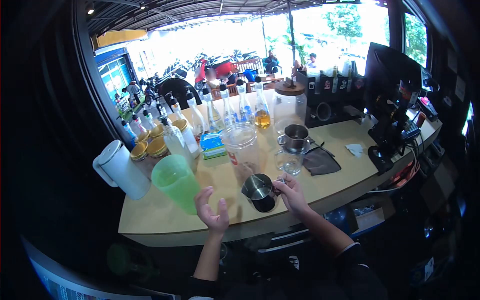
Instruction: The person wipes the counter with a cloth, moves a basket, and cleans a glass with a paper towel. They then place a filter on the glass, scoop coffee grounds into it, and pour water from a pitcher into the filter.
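Note:
My right hand [291,194] grips the handle of a dark metal pitcher [260,193] with a shiny inside, held at the counter's front edge. To its left, my left hand [212,209] is raised with fingers apart and curved, holding nothing. Just behind that hand stands a translucent green pitcher [175,181]. A tall clear plastic pitcher [241,152] with a red mark stands behind the metal one. A glass mug [289,162] and a small metal cup [296,138] are behind my right hand, beside a dark folded cloth [321,159].
Pump bottles [229,106] line the counter's back, with a wooden-lidded glass jar [290,105]. A white jug [122,170] and gold-lidded jars [157,146] stand left. A blue-green packet [213,145] lies mid-counter. Dark equipment [392,105] fills the right. People sit outside.

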Demonstrator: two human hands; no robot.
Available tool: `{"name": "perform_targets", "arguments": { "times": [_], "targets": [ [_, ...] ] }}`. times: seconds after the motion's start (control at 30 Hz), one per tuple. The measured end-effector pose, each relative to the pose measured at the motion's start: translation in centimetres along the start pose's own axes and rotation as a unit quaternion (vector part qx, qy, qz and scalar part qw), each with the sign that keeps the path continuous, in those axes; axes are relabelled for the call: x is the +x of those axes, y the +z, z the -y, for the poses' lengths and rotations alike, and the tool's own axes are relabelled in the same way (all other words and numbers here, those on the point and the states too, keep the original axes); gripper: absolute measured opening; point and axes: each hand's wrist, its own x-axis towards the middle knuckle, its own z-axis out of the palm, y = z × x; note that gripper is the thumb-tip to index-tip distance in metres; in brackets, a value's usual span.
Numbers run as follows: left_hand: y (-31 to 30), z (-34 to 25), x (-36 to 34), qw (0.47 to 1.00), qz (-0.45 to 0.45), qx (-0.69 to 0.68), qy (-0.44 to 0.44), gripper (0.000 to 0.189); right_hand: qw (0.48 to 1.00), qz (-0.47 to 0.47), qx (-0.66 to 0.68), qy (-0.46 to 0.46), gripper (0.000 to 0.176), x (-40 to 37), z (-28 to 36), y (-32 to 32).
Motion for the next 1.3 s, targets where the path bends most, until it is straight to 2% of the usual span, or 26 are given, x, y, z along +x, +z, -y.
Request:
{"name": "perform_targets", "arguments": {
  "times": [0.03,0.1,0.23,0.27,0.3,0.37,0.4,0.43,0.5,0.53,0.7,0.77,0.87,0.93,1.03,1.1,1.3],
  "targets": [
    [1.2,-0.3,-0.2,1.000,-0.001,-0.005,-0.001,0.036,1.000,-0.004,0.013,-0.009,0.012,0.0,0.9,-0.8],
    [3.8,-1.2,-0.5,0.998,0.055,-0.001,0.030,0.026,1.000,-0.023,-0.002,0.004,0.012,-0.4,3.5,-2.2],
    [9.7,-2.5,0.2,0.991,0.116,-0.041,0.048,0.029,1.000,-0.017,-0.021,-0.002,0.014,-0.2,8.1,-6.0],
    [11.1,-2.6,0.3,0.989,0.138,-0.053,0.008,0.039,0.999,-0.015,-0.028,-0.006,0.014,0.1,9.2,-7.0],
    [12.6,-2.6,0.6,0.989,0.138,-0.053,0.006,0.039,0.999,-0.012,-0.033,-0.009,0.015,0.4,10.4,-7.9],
    [15.6,-1.9,1.6,0.990,0.138,-0.041,-0.003,0.053,0.997,-0.014,-0.072,0.005,0.012,0.9,13.1,-9.4],
    [16.7,-1.5,2.1,0.983,0.169,-0.047,-0.050,0.074,0.997,-0.022,-0.073,0.009,0.012,1.2,14.3,-10.0],
    [17.8,-1.2,2.6,0.983,0.170,-0.043,-0.052,0.074,0.997,-0.029,-0.074,0.013,0.011,1.6,15.4,-10.6],
    [19.7,-0.6,3.4,0.979,0.165,-0.087,-0.082,0.087,0.997,-0.030,-0.073,0.019,0.011,2.6,17.0,-12.1],
    [20.2,0.1,3.5,0.973,0.189,-0.085,-0.104,0.098,0.997,-0.031,-0.075,-0.003,0.013,3.3,17.6,-12.8],
    [21.6,2.6,3.0,0.952,0.219,-0.138,-0.162,0.102,0.993,-0.019,-0.111,-0.025,0.016,6.7,19.6,-14.8],
    [21.5,3.5,3.6,0.919,0.268,-0.190,-0.218,0.100,0.994,0.003,-0.105,-0.023,0.016,9.0,19.9,-15.5],
    [21.7,3.9,3.1,0.922,0.272,-0.175,-0.214,0.092,0.994,0.038,-0.101,-0.026,0.015,10.8,20.2,-15.5],
    [21.8,4.3,2.7,0.920,0.286,-0.147,-0.226,0.083,0.993,0.033,-0.114,-0.027,0.015,11.8,20.1,-15.1],
    [22.0,5.0,2.2,0.922,0.279,-0.167,-0.207,0.080,0.989,0.029,-0.141,-0.035,0.015,13.3,20.1,-14.9],
    [22.3,5.1,1.7,0.930,0.255,-0.186,-0.188,0.079,0.989,0.040,-0.141,-0.020,0.015,14.2,20.3,-14.4],
    [22.2,4.2,1.5,0.921,0.230,-0.212,-0.231,0.085,0.982,0.070,-0.172,-0.026,0.016,15.9,20.2,-13.6]
  ]
}}
